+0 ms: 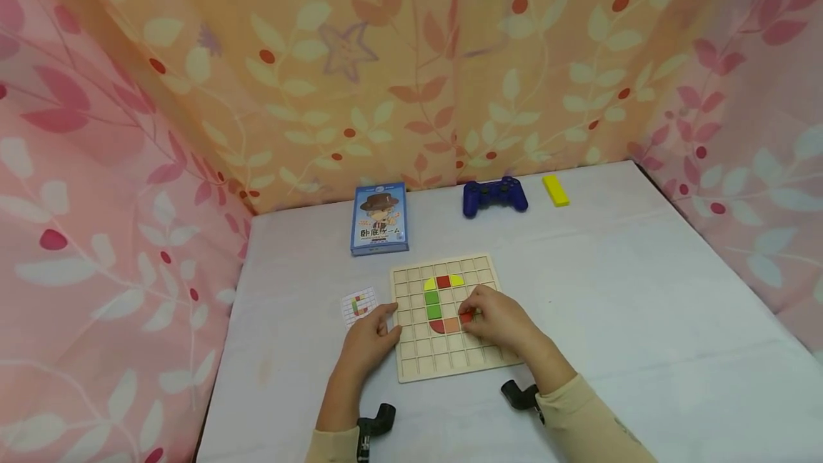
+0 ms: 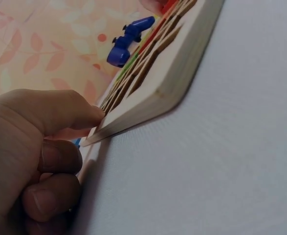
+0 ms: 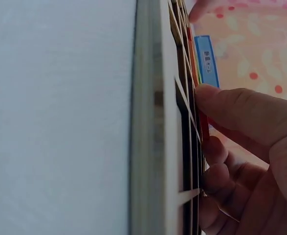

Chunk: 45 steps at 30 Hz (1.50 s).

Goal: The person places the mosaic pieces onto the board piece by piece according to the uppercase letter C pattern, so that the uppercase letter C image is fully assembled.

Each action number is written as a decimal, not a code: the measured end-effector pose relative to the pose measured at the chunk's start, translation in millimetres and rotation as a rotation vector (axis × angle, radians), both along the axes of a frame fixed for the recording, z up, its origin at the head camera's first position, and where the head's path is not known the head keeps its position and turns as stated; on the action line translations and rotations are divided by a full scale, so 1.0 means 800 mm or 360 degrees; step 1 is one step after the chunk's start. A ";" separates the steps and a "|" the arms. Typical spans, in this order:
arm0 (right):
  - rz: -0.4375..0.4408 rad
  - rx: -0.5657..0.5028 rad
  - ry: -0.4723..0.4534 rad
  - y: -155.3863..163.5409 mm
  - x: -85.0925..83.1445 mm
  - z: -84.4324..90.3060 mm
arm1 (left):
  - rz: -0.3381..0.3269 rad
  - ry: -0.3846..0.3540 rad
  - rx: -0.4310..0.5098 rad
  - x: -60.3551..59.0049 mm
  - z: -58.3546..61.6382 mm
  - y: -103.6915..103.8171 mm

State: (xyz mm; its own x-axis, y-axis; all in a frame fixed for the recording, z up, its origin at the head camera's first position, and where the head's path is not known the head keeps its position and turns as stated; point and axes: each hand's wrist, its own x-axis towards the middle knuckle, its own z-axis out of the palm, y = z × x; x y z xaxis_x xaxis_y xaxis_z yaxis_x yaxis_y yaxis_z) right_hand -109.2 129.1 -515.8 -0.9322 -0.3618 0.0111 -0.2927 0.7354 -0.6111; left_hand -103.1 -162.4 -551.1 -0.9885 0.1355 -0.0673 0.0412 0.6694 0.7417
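Right hand (image 1: 498, 318) pinches red piece (image 1: 467, 316) over wooden grid board (image 1: 450, 370) beside the orange tile (image 1: 452, 324); left hand (image 1: 369, 340), fingers curled, braces the board's edge—a skewed drop could jam or nudge neighbours.

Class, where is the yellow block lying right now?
In the head view, the yellow block lies at the table's far right, just right of the blue game controller, near the curtain.

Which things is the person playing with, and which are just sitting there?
In use:
- grid board, steadied by the left hand
- coloured pieces set in the board
- red piece, pinched by the right hand
- pattern card beside the board

Just lying about:
- blue box
- game controller
- yellow block
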 end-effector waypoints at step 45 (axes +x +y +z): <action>0.0142 -0.0378 -0.0222 0.019 -0.016 -0.003 | 0.0069 0.0096 -0.0215 -0.002 0.014 -0.001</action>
